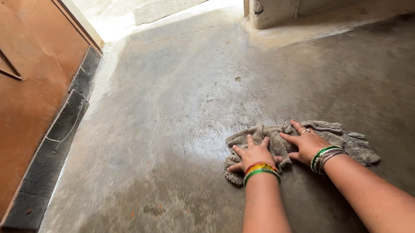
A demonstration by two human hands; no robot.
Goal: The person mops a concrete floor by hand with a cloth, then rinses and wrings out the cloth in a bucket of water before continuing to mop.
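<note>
Floor (pixel 179 108): bare grey concrete, damp sheen, lit from the doorway at top. Brown door (pixel 22 91) along my left. Grey rag (pixel 337 139) lies crumpled flat on the floor, lower right. Left hand (pixel 254 155) and right hand (pixel 305 145) both press on it, fingers spread. I see no containers.

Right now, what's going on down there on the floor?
A person is bent low over a grey concrete floor, pressing a crumpled grey rag flat with both hands. The left hand and right hand lie side by side, fingers spread on the cloth. The floor around the rag looks damp. An orange-brown door stands at the left.
</note>
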